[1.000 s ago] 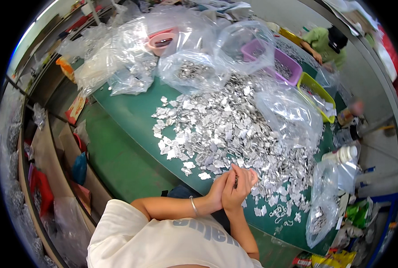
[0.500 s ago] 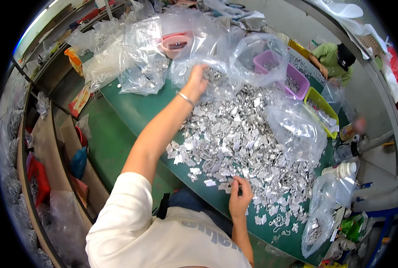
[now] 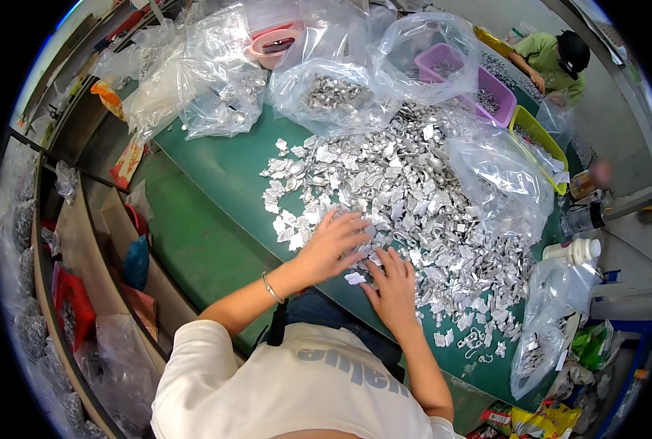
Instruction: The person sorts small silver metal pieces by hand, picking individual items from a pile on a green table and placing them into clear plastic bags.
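A wide heap of small silvery metal pieces [image 3: 414,197] covers much of the green table [image 3: 216,175]. My left hand [image 3: 331,247] is over the near left edge of the heap, fingers spread and resting on or just above the pieces. Beside it my right hand [image 3: 392,287] has its fingers apart at the table's near edge, touching the heap's border. One loose flat metal piece [image 3: 354,279] lies between the two hands. Beyond the heap sits an open clear plastic bag [image 3: 286,91] with a pile of similar pieces inside.
Purple bins [image 3: 501,95] and a yellow-green bin [image 3: 542,135] hold small parts at the far right. A white bottle [image 3: 573,252] and a small filled bag [image 3: 534,358] lie at the right edge. A person in green [image 3: 549,58] works beyond. Shelving [image 3: 84,271] stands left.
My left hand has come back from the clear bag to the near edge of the heap. My right hand has opened its fingers and moved slightly up. The view has shifted a little.
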Demonstrator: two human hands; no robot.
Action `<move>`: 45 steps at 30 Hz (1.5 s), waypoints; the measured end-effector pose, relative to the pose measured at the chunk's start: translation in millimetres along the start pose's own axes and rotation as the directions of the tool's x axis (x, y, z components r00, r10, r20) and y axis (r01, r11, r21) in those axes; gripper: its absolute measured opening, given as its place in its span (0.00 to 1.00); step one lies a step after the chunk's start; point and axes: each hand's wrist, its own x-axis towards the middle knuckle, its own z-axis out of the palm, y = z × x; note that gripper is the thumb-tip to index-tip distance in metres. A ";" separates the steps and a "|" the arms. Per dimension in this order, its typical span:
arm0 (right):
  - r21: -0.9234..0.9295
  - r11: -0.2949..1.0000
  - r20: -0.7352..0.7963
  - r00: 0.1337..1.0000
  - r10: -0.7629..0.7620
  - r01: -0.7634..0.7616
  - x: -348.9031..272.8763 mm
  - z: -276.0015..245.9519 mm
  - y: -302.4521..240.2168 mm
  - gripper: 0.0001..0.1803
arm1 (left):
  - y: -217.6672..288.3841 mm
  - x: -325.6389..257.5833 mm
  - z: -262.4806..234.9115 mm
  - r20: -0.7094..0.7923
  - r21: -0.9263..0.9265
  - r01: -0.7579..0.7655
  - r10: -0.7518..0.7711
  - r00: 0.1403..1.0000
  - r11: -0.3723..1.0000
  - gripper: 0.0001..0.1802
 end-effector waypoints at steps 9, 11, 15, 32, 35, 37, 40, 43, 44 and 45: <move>-0.174 0.964 -0.155 0.972 0.174 -0.200 -41.6 -25.2 32.5 0.13 | -8.6 -19.2 10.9 -0.069 0.159 0.076 -0.065 0.995 0.984 0.19; -0.125 0.959 -0.229 0.948 0.221 -0.254 -41.1 -28.9 30.7 0.11 | -10.9 -19.0 10.7 -0.137 0.135 0.122 -0.103 0.985 0.983 0.18; -0.014 0.966 -0.268 0.932 0.244 -0.257 -21.4 -28.5 20.9 0.11 | -17.5 -12.1 10.1 -0.299 0.086 0.183 -0.149 0.942 0.979 0.16; -0.226 0.971 0.063 0.996 -0.066 0.079 28.5 5.5 10.4 0.18 | -66.5 -11.2 -24.3 -0.520 -0.162 0.304 -0.343 0.782 0.939 0.13; -0.274 0.960 0.022 0.998 0.065 -0.057 16.1 -12.5 8.8 0.17 | -63.5 -20.9 -27.9 -0.534 -0.207 0.313 -0.375 0.758 0.927 0.16; -0.298 0.946 0.012 0.991 0.134 -0.125 14.4 -20.0 4.1 0.18 | -58.2 -29.8 -28.1 -0.559 -0.217 0.327 -0.392 0.731 0.920 0.17; -0.128 0.984 -0.104 0.988 0.114 -0.127 30.0 -21.0 -4.7 0.20 | -51.6 -42.7 -23.0 -0.540 -0.186 0.392 -0.427 0.725 0.901 0.21; 0.136 0.990 -0.157 0.987 -0.012 0.034 69.0 -4.5 -14.7 0.23 | -49.3 -49.3 -13.6 -0.440 -0.107 0.469 -0.465 0.768 0.877 0.24; 0.178 0.977 -0.099 0.990 -0.097 0.114 86.9 -2.8 -24.5 0.26 | -44.6 -48.9 -9.0 -0.415 -0.069 0.475 -0.458 0.786 0.877 0.24; 0.185 0.968 -0.065 0.985 -0.159 0.169 101.7 3.7 -29.0 0.27 | -39.5 -46.7 -4.4 -0.387 -0.031 0.471 -0.445 0.808 0.882 0.25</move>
